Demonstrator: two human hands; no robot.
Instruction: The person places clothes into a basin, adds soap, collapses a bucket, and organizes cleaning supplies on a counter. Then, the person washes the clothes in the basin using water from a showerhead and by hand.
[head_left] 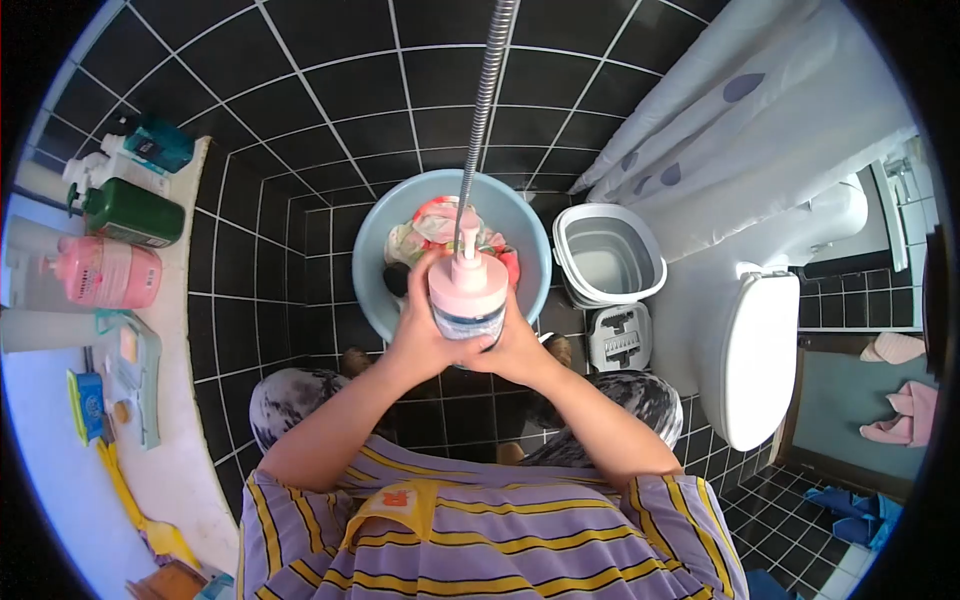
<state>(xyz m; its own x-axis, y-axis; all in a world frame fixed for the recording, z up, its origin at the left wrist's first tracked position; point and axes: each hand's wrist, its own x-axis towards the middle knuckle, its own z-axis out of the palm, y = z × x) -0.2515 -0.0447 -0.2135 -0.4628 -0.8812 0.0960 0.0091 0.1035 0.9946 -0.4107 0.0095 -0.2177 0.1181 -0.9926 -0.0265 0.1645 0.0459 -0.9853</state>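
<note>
Both of my hands hold a pump bottle [468,290] with a pink top and a clear, patterned lower part. My left hand [424,335] wraps round its left side, and my right hand [515,345] round its right side. The bottle is upright above the near part of a round light blue basin [371,245]. Inside the basin lie crumpled clothes [437,222] in red, white and green, with a dark piece at the left. A metal shower hose [486,95] hangs down in front of the basin and passes close to the pump head.
At the right stand a grey-white bucket [612,252], a grey plastic item [620,338] and a toilet [762,360], with a shower curtain [740,120] behind. On the left ledge [185,400] are a green bottle [133,212], a pink bottle [107,272] and a brush.
</note>
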